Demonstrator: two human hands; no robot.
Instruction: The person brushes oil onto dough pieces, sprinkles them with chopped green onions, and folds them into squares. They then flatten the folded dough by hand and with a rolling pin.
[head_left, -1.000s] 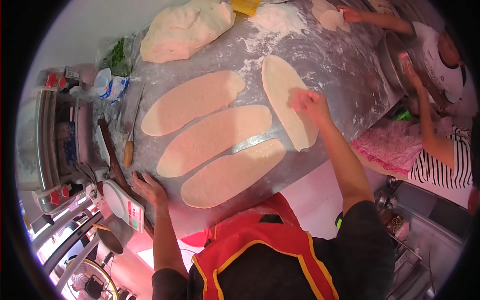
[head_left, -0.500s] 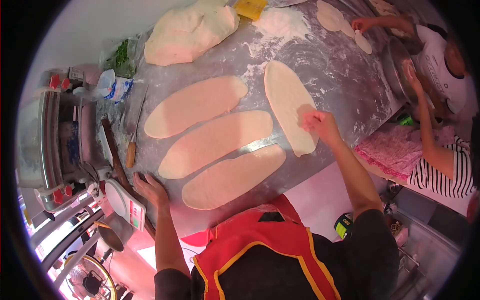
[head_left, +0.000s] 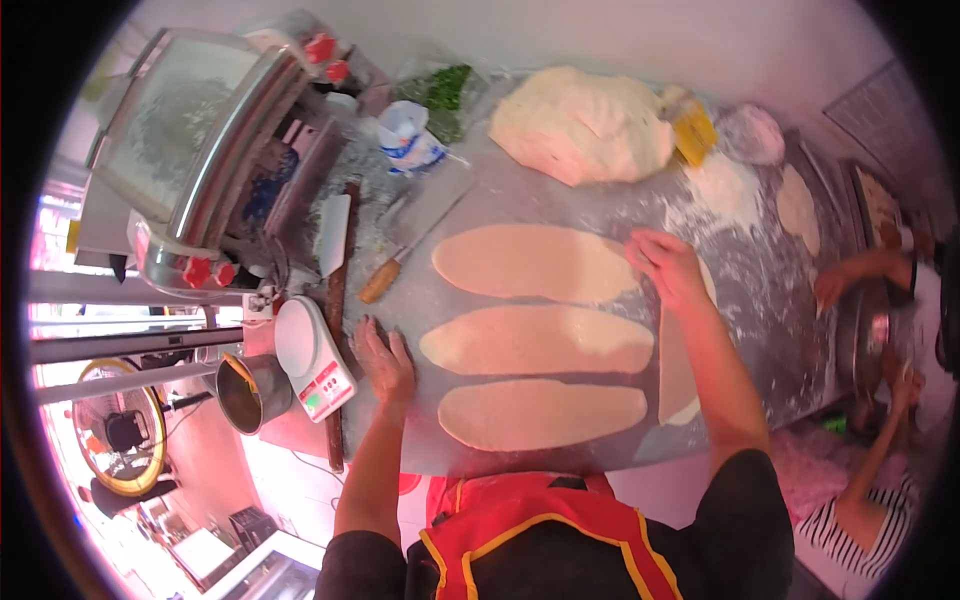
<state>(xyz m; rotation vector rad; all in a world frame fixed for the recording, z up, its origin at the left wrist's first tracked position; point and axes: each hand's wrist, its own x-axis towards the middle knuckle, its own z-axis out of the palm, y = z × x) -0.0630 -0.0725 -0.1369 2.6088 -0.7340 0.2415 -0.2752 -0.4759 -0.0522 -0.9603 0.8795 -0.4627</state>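
Three long flat dough sheets lie side by side on the metal table: an upper one [head_left: 530, 262], a middle one [head_left: 535, 340] and a lower one [head_left: 540, 414]. A fourth dough sheet [head_left: 677, 375] lies crosswise at their right, partly hidden under my right forearm. My right hand [head_left: 672, 268] is over the right end of the upper sheet, fingers drawn together; I cannot tell what is in them. My left hand [head_left: 385, 362] rests with fingers spread on the table, left of the sheets and close to the white kitchen scale [head_left: 308, 350].
A big dough mound [head_left: 585, 125] sits at the back beside a yellow scraper [head_left: 694, 133] and a flour heap [head_left: 722, 190]. A wooden-handled knife [head_left: 380, 281] and a dough machine [head_left: 230, 150] are at left. At right, other people's hands [head_left: 850, 280] work near a metal bowl [head_left: 862, 335].
The view has turned and shifted, bringing more of the left side into sight. My right hand has gone from the crosswise sheet to the upper sheet's right end. My left hand stays on the table.
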